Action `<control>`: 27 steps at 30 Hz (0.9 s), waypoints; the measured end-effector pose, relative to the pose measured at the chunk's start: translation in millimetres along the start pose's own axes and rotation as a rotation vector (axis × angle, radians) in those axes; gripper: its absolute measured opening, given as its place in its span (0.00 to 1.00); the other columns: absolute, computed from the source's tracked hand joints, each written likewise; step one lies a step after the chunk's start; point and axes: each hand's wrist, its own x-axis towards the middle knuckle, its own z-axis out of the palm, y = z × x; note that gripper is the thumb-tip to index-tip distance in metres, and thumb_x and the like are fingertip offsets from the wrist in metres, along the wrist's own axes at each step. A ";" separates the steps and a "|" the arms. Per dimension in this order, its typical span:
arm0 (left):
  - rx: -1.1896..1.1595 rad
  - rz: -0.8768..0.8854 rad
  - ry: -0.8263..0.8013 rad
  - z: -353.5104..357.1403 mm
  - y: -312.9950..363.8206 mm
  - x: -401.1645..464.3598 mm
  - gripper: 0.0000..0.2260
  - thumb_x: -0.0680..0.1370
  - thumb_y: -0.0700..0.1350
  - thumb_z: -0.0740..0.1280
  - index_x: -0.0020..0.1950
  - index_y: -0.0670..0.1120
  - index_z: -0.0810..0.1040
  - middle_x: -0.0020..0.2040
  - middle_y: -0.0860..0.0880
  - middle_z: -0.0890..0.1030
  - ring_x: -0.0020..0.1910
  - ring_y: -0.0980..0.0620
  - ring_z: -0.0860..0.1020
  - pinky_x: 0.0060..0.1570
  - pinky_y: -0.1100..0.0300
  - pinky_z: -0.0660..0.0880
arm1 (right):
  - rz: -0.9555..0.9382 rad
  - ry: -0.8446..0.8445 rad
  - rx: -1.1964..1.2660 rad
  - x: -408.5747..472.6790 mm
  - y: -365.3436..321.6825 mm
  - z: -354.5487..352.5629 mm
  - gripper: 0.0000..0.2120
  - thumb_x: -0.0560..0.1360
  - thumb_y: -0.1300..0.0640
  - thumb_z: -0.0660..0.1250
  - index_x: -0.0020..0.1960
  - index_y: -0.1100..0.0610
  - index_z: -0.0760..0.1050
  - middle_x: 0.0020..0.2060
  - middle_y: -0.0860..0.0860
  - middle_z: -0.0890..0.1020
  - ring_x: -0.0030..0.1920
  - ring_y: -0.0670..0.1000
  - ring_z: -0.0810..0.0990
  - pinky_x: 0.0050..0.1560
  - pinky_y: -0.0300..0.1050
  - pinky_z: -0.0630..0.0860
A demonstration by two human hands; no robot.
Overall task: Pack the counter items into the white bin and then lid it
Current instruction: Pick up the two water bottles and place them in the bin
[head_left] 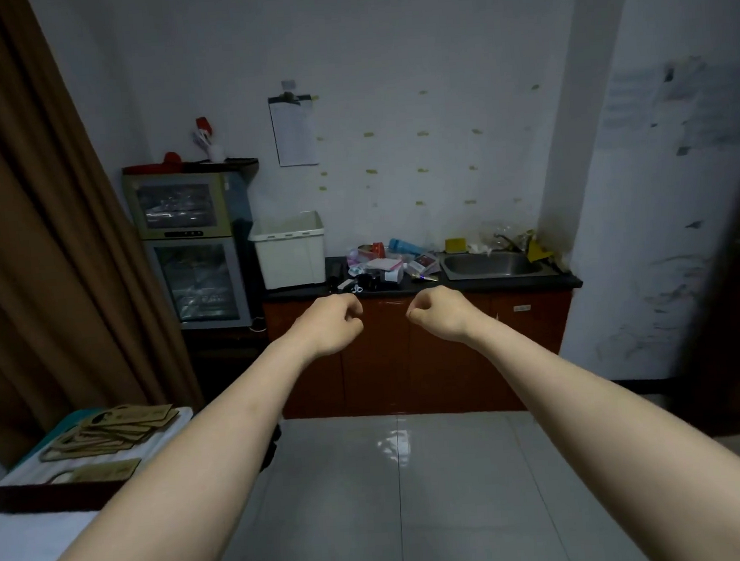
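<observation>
Both arms stretched forward. Left hand [330, 327] and right hand [438, 315]: grip curled together, holding nothing. White bin [289, 251] open on counter [469, 285], left end; item clutter [387, 266] just beside it, sink [492, 265] right.

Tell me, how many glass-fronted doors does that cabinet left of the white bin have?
2: an upper door and a lower door, stacked on the cabinet beside the white bin.

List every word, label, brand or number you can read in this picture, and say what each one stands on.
None can be read.
Clipboard sheet on the wall: print too small.
Cabinet door label: blurred.
Wall notices at right: faded, blurred.
Brown card tags on the bed: marks unreadable.
Packets on the counter: too small.
</observation>
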 end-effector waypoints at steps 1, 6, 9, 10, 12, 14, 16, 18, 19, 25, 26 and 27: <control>-0.002 -0.009 -0.004 2.4 -7.1 17.1 0.14 0.76 0.44 0.63 0.61 0.47 0.76 0.53 0.49 0.78 0.51 0.51 0.76 0.54 0.56 0.74 | -0.002 -0.007 0.009 19.3 3.8 1.5 0.13 0.78 0.55 0.61 0.58 0.59 0.78 0.57 0.55 0.80 0.58 0.53 0.78 0.55 0.43 0.72; 0.005 -0.045 -0.019 13.4 -50.3 100.7 0.13 0.76 0.44 0.62 0.60 0.47 0.76 0.50 0.49 0.77 0.50 0.50 0.76 0.54 0.55 0.74 | 0.000 -0.032 0.015 115.3 16.0 20.7 0.12 0.78 0.55 0.61 0.57 0.58 0.78 0.57 0.55 0.80 0.57 0.53 0.78 0.51 0.41 0.71; -0.005 -0.028 -0.022 17.0 -78.3 154.6 0.12 0.76 0.43 0.63 0.59 0.46 0.76 0.48 0.50 0.76 0.51 0.49 0.77 0.54 0.54 0.74 | 0.003 -0.001 0.013 174.1 17.8 34.8 0.13 0.79 0.55 0.61 0.57 0.60 0.78 0.56 0.56 0.80 0.56 0.54 0.78 0.49 0.42 0.70; -0.011 -0.020 -0.024 17.2 -88.4 173.4 0.12 0.76 0.43 0.63 0.60 0.45 0.76 0.47 0.50 0.76 0.50 0.49 0.77 0.54 0.54 0.74 | 0.011 0.010 0.016 193.4 18.1 40.9 0.13 0.79 0.55 0.61 0.57 0.61 0.78 0.55 0.57 0.81 0.55 0.54 0.78 0.49 0.42 0.71; -0.028 -0.016 -0.029 15.7 -110.8 214.2 0.13 0.76 0.42 0.62 0.60 0.45 0.76 0.47 0.49 0.76 0.47 0.50 0.76 0.51 0.56 0.74 | 0.033 0.015 0.020 234.4 17.6 54.1 0.13 0.78 0.55 0.61 0.55 0.61 0.78 0.54 0.57 0.81 0.54 0.55 0.79 0.48 0.43 0.71; -0.038 -0.021 -0.046 12.9 -134.5 255.2 0.13 0.77 0.42 0.62 0.61 0.45 0.75 0.49 0.48 0.77 0.46 0.51 0.75 0.51 0.56 0.74 | 0.059 0.001 0.009 277.3 16.2 65.6 0.13 0.78 0.55 0.61 0.54 0.62 0.79 0.52 0.57 0.82 0.53 0.55 0.79 0.48 0.42 0.71; -0.033 -0.011 -0.062 10.2 -155.9 296.6 0.14 0.77 0.43 0.62 0.62 0.45 0.75 0.53 0.45 0.78 0.47 0.50 0.75 0.53 0.54 0.74 | 0.083 0.006 0.006 320.0 14.5 71.6 0.13 0.78 0.55 0.60 0.52 0.63 0.79 0.49 0.58 0.82 0.51 0.56 0.79 0.47 0.43 0.71; -0.026 0.005 -0.074 7.4 -175.0 336.8 0.14 0.77 0.42 0.62 0.62 0.44 0.75 0.56 0.43 0.78 0.51 0.48 0.76 0.56 0.54 0.74 | 0.100 0.021 0.010 360.1 12.3 74.8 0.12 0.79 0.56 0.59 0.49 0.62 0.78 0.44 0.56 0.80 0.47 0.53 0.77 0.45 0.41 0.70; -0.028 0.014 -0.078 6.7 -183.4 356.1 0.14 0.77 0.42 0.62 0.62 0.43 0.75 0.57 0.43 0.78 0.53 0.47 0.77 0.57 0.53 0.74 | 0.104 0.029 0.006 378.8 11.8 76.8 0.12 0.79 0.56 0.59 0.48 0.61 0.78 0.43 0.54 0.78 0.45 0.52 0.76 0.44 0.40 0.68; -0.050 0.054 -0.116 16.2 -217.7 454.5 0.13 0.78 0.42 0.61 0.61 0.43 0.75 0.55 0.42 0.78 0.53 0.45 0.77 0.55 0.51 0.74 | 0.149 0.033 -0.016 476.8 25.7 85.4 0.14 0.78 0.57 0.59 0.45 0.64 0.79 0.40 0.57 0.80 0.46 0.56 0.77 0.40 0.40 0.68; -0.051 0.056 -0.128 19.8 -222.0 469.7 0.13 0.78 0.42 0.60 0.61 0.43 0.75 0.55 0.42 0.78 0.52 0.45 0.77 0.55 0.51 0.75 | 0.155 0.036 -0.026 491.2 29.9 84.8 0.14 0.79 0.57 0.59 0.49 0.65 0.79 0.44 0.59 0.81 0.49 0.57 0.78 0.43 0.42 0.70; -0.050 0.062 -0.138 23.7 -226.0 484.7 0.13 0.78 0.42 0.60 0.62 0.43 0.75 0.55 0.42 0.78 0.52 0.45 0.77 0.54 0.52 0.74 | 0.160 0.037 -0.038 505.9 34.3 84.4 0.15 0.79 0.57 0.59 0.53 0.65 0.79 0.49 0.60 0.81 0.52 0.58 0.78 0.48 0.44 0.72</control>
